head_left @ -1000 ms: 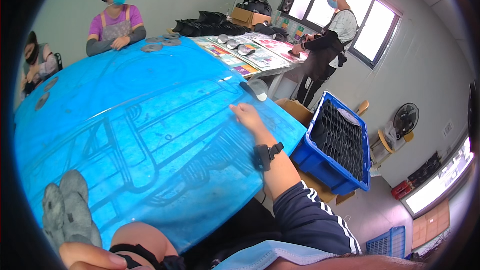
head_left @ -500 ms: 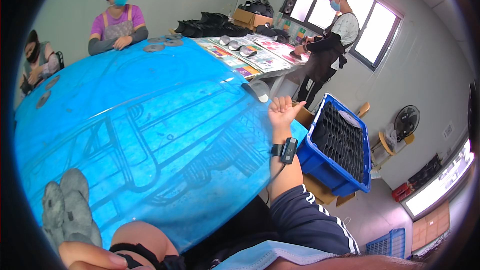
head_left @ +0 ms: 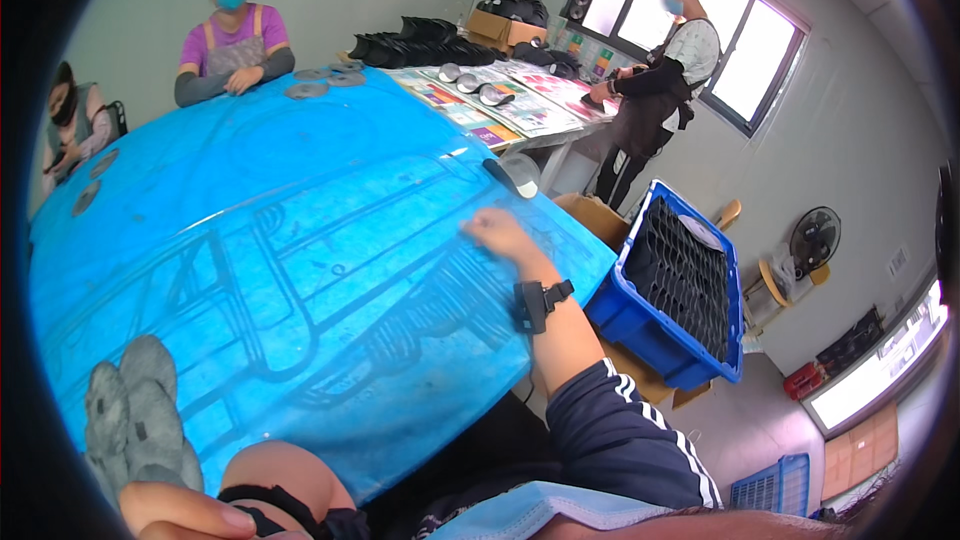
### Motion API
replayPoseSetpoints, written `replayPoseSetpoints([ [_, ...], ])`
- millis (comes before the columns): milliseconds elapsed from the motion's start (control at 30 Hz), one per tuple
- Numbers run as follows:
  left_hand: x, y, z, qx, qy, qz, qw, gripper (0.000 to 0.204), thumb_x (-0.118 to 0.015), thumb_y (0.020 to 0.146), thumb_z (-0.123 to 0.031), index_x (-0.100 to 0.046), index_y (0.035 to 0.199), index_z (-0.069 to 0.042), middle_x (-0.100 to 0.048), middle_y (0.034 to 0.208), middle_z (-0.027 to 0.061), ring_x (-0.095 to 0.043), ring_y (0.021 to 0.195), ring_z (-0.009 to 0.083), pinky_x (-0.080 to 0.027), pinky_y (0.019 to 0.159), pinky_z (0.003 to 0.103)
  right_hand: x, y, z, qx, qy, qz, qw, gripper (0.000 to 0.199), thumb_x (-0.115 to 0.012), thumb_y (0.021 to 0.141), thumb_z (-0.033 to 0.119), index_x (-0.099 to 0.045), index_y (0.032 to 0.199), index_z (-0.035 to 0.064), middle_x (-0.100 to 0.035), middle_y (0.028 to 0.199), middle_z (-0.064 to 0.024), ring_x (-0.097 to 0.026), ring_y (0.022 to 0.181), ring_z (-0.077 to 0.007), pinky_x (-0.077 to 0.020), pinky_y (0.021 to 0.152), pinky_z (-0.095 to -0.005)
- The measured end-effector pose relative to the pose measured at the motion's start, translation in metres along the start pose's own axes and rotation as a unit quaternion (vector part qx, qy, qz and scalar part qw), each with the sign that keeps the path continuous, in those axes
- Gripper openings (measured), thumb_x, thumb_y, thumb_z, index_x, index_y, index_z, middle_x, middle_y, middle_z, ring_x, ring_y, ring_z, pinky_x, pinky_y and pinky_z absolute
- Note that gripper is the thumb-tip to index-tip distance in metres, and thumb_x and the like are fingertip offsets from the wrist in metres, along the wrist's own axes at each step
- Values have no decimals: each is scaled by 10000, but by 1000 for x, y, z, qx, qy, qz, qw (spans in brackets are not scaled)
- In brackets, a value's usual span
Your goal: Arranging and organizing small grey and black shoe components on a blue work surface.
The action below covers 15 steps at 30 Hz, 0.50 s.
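While my right hand (head_left: 497, 232) hangs curled near the curved piece (head_left: 517, 178) edging the table (head_left: 230, 225) | stray swing could drop it | left hand (head_left: 185, 513): can't tell

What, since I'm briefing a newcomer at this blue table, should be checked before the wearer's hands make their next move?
1. Right hand empty: cannot tell; it is blurred and looks loosely curled over the blue table.
2. Left hand free: cannot tell; the lower edge cuts it off.
3. Black-and-pale curved piece well inside the table edge: not ok; it lies right by the edge, beyond the right hand.
4. Grey discs in view: ok; several overlap at the lower left, near the left hand in the picture.
5. Co-worker's hands away from the right hand: ok; they are at the far side.
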<state>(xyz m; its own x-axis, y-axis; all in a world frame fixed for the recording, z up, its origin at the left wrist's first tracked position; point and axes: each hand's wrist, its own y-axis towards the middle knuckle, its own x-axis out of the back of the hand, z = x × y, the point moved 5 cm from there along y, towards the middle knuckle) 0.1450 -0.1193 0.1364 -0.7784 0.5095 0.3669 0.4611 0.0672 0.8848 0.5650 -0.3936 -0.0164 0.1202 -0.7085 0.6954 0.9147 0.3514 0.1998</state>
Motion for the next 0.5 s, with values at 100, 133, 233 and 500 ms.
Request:
replayPoseSetpoints([
  [100,0,-2,3,12,-5,-12,1000,263,-599,645,32,-370,724,-69,-377,510,17,-367,451,99,-332,515,208,-20,-9,13,44,13,145,988,324,-590,794,335,-522,663,47,-522,588,-1,-429,542,-82,-355,507,-259],
  [133,1,-1,1,8,3,-22,1000,294,-615,617,43,-370,725,-76,-383,513,16,-372,457,96,-333,520,204,-18,-11,14,45,9,144,989,324,-590,794,335,-522,663,47,-522,588,-1,-429,542,-82,-355,507,-259],
  [233,-17,39,-48,-293,178,86,936,200,-440,837,-152,-463,897,37,-486,694,111,-484,497,180,-428,481,285,-24,-9,16,50,21,129,990,314,-596,793,324,-526,660,48,-524,592,4,-430,553,-66,-352,507,-251],
  [500,-23,49,-64,-161,161,-3,974,228,-398,857,-179,-459,765,20,-463,641,92,-485,521,164,-417,504,246,18,-17,30,76,645,100,754,678,-211,772,698,-351,483,101,-313,440,-3,-283,441,-127,-238,444,-246],
])
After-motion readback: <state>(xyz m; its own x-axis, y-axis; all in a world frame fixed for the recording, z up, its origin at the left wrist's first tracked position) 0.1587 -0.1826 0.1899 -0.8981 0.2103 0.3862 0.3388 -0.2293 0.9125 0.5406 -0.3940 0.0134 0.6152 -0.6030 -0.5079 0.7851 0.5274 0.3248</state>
